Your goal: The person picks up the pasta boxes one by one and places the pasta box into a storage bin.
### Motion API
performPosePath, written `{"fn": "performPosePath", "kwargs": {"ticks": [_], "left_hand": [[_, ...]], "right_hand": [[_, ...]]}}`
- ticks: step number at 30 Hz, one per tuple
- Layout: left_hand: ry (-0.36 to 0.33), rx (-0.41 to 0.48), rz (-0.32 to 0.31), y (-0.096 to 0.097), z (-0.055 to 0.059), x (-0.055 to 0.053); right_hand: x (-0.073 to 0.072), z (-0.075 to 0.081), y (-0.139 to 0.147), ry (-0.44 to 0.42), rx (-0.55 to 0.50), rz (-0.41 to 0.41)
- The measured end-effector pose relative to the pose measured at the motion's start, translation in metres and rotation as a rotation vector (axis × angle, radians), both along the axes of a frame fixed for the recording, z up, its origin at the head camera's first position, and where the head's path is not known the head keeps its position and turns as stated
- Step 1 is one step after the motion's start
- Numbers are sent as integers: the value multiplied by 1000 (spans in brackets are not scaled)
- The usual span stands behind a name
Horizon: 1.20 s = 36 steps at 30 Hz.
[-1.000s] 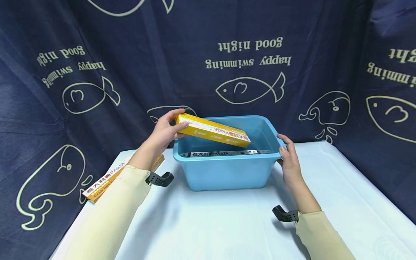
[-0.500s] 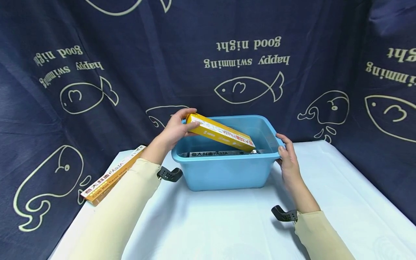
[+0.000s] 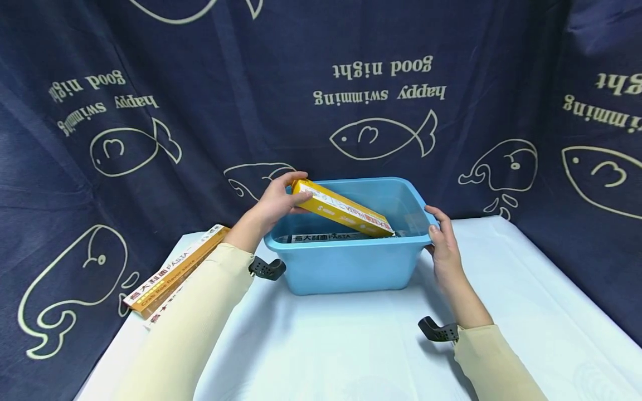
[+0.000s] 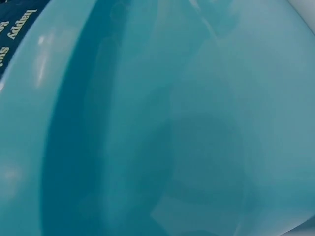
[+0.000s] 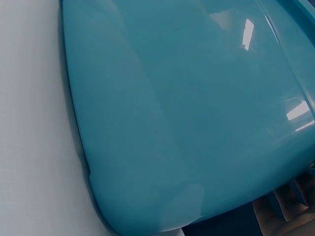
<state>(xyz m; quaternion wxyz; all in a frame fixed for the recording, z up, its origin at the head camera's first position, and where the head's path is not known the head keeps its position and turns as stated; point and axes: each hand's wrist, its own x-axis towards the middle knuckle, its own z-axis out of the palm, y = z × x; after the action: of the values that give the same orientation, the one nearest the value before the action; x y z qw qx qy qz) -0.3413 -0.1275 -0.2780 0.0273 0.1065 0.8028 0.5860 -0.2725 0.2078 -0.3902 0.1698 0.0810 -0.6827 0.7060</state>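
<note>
In the head view a yellow pasta box (image 3: 346,213) slants down into a blue plastic bin (image 3: 351,267), its right end lowest. My left hand (image 3: 278,203) grips the box's raised left end, thumb in front, above the bin's left rim. Beneath it in the bin lies a dark pasta box (image 3: 321,237), partly covered. My right hand (image 3: 443,239) holds the bin's right rim, thumb on the near side. The left wrist view is filled by the bin's wall (image 4: 197,123); in the right wrist view, fingers (image 5: 290,206) show at the lower right beside the bin.
Left of the bin, an orange-brown pasta box (image 3: 173,273) lies on the white table (image 3: 341,340), with another box partly hidden by the left sleeve (image 3: 190,323). Behind stands a navy curtain (image 3: 281,72) with fish prints.
My left hand has moved right with the yellow pasta box, whose right end has dropped lower into the bin. My right hand stays on the rim.
</note>
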Motion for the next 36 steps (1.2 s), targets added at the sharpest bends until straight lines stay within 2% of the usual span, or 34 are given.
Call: {"fn": "performPosePath", "kwargs": {"ticks": [10,18,30,36], "left_hand": [[33,-9,21,0,-1,-2],[61,-46,66,1,-4,-6],[100,-181,162,2,-5,-8],[105,-210,220,3,-5,-9]], "right_hand": [[-2,-2,2,15,-3,11],[-2,-2,1,11,14,-14],[-3,-2,1,26,13,3],[-2,-2,1,17,6,1]]}}
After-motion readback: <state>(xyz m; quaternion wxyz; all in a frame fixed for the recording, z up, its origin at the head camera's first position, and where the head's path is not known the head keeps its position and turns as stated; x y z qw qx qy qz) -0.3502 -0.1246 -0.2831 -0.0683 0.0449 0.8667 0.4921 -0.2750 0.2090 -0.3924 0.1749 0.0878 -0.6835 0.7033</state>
